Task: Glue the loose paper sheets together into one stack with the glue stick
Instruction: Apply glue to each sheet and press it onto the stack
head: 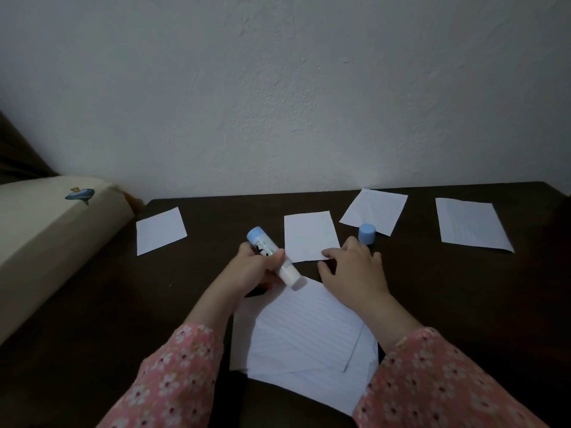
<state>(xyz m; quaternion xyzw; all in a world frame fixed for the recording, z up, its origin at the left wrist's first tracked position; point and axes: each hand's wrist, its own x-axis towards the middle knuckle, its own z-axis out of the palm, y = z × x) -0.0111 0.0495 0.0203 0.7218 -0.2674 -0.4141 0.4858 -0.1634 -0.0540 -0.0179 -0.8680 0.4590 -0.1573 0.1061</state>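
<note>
While the left hand (258,265) grips the uncapped glue stick (273,257) with its fingers curled round the tube, white tip tilted down just above the far edge of the near paper stack (306,338), the right hand (352,267) lies with fingers spread and relaxed on the near corner of the middle sheet (309,234). Three more loose sheets (160,230), (374,211), (471,223) lie apart along the far side of the dark table (123,304), and the blue cap (367,233) stands just beyond the right hand.

Uncapped glue stick (273,256) tilted above overlapping lined sheets (304,335).
</note>
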